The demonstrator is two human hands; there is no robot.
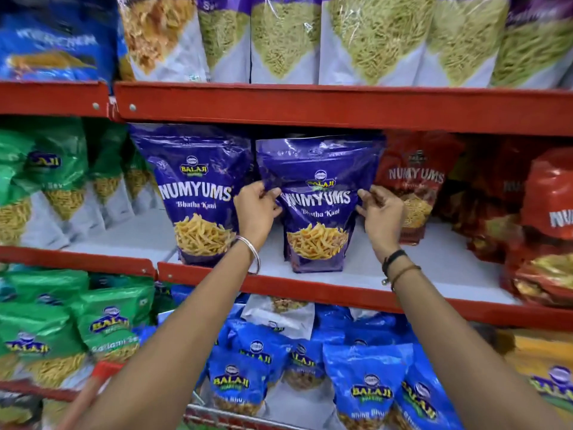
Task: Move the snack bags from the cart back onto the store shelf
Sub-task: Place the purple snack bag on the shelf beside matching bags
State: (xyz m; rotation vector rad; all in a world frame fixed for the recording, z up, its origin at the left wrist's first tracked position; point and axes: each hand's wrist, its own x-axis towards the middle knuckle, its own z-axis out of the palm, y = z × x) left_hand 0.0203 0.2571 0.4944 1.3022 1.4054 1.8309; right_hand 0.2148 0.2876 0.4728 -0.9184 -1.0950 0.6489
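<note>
A purple Numyums snack bag (pixel 317 218) stands upright on the white middle shelf (pixel 434 268), its base near the red front lip. My left hand (pixel 255 209) pinches its left edge and my right hand (pixel 379 212) grips its right edge, both at label height. A second identical purple bag (pixel 198 193) stands just to its left, touching my left wrist. Several blue snack bags (pixel 366 383) lie in the cart at the bottom, with its metal rim (pixel 217 412) showing.
Red Numyums bags (pixel 412 187) stand right of the held bag, more piled at far right. Green bags (pixel 52 181) fill the left section. A red shelf beam (pixel 341 107) hangs just above the purple bags' tops. A red cart handle (pixel 102 372) sits lower left.
</note>
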